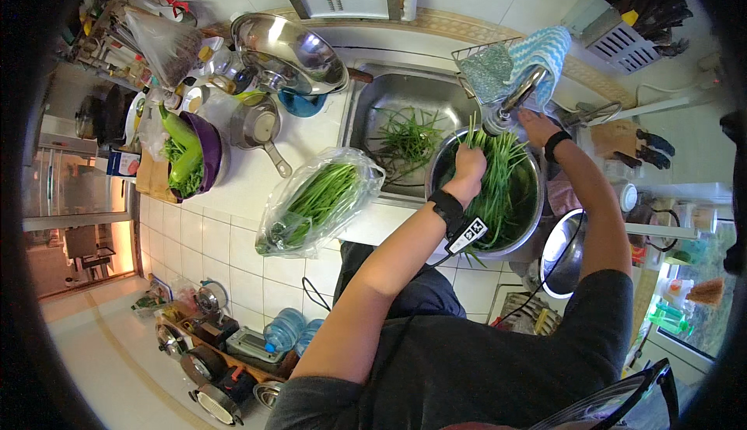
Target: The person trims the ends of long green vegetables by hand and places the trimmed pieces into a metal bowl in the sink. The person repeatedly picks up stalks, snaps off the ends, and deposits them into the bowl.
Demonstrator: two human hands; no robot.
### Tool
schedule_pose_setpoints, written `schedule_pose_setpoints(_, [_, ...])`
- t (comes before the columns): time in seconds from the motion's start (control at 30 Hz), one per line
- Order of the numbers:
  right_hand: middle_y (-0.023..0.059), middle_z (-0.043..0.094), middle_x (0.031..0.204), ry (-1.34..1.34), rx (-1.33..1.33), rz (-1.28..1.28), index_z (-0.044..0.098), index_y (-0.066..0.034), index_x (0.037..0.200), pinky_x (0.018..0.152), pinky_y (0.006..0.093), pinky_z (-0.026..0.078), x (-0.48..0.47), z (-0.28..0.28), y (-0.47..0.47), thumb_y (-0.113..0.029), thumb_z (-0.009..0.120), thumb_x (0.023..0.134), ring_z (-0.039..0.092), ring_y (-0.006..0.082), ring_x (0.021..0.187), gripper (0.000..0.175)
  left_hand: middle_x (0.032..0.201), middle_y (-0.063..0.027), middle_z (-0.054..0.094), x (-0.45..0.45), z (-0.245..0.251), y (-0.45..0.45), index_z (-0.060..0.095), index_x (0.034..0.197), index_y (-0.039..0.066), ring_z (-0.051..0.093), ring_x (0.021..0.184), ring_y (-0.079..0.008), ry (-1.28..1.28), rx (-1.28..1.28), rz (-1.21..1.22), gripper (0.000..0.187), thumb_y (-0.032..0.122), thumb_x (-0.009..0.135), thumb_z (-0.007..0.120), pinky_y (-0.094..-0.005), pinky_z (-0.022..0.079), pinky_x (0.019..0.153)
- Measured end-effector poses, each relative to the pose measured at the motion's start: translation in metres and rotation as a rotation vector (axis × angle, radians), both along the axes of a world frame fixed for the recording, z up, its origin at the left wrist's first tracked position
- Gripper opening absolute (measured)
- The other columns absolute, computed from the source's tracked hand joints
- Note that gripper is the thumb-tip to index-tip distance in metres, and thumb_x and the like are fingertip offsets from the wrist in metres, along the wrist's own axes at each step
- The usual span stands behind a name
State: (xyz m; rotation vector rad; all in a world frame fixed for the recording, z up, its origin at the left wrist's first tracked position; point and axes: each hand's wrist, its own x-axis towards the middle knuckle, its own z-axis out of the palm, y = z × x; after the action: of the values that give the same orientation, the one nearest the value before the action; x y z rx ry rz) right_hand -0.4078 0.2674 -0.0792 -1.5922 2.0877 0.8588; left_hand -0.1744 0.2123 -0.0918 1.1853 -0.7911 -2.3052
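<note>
My left hand [470, 167] grips a bunch of long green garlic chives [496, 167] by its pale stem ends, over a steel basin [534, 211]. Their leaves hang down into the basin. My right hand [538, 128] is up against the faucet [522, 94], and part of its fingers is hidden, so I cannot tell whether they grip it. The faucet head points down close to the stems. Left of the basin, loose green trimmings [411, 138] lie in the steel sink [379, 91]. A clear plastic bag [271, 220] with more chives [327, 196] rests on the counter.
A steel saucepan [265, 126], a large metal pan [292, 50] and a purple bowl of green vegetables [204, 150] stand on the left. A wire rack [475, 59] with a striped cloth [540, 59] is behind the faucet. Another metal bowl [563, 255] sits at the right.
</note>
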Motion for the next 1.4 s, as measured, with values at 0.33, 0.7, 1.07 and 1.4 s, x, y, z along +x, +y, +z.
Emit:
schedule_pose_setpoints(0.33, [0.0119,0.018,0.149,0.162,0.071,0.078,0.022,-0.0039,0.14,0.103,0.0466,0.028,0.008,-0.008,-0.001,-0.016,0.032,0.091,0.024,0.0241,0.135,0.052,0.068,-0.0041,0.043,0.004,0.005,0.001,0.047,0.081,0.003,0.04,0.058,-0.0161,-0.172,-0.072,-0.068,0.004,0.006,0.078,0.047,-0.0349,0.031,0.048])
schedule_pose_setpoints(0.7, [0.012,0.016,0.148,0.081,-0.023,0.002,0.015,-0.0049,0.142,0.106,0.0478,0.023,0.028,0.014,0.012,-0.011,0.05,0.08,0.017,0.0253,0.137,0.071,0.084,-0.0156,0.057,-0.014,-0.013,-0.009,0.054,0.095,-0.003,0.054,0.073,-0.0263,-0.398,-0.316,-0.265,0.019,0.009,0.084,0.044,-0.0386,0.04,0.058])
schedule_pose_setpoints(1.07, [0.0177,0.066,0.085,-0.471,-0.722,-0.335,0.061,0.0033,0.099,0.071,0.0337,0.051,0.102,0.036,0.037,-0.013,0.055,0.078,0.065,0.0253,0.079,0.028,0.067,-0.0101,0.064,-0.037,-0.037,-0.049,0.063,0.076,-0.002,0.06,0.052,-0.0176,-0.174,-0.394,-0.297,0.009,0.001,0.079,0.056,-0.0271,0.046,0.042])
schedule_pose_setpoints(1.4, [0.01,0.064,0.085,-1.185,-0.803,-0.94,0.061,0.0057,0.088,0.065,0.0281,0.054,0.121,0.02,-0.004,-0.008,0.052,0.085,0.063,0.0171,0.076,0.017,0.066,-0.0206,0.062,-0.031,-0.018,-0.043,0.068,0.063,0.005,0.063,0.062,-0.0343,-0.39,-0.908,-0.248,0.009,0.009,0.064,0.06,-0.0388,0.049,0.059])
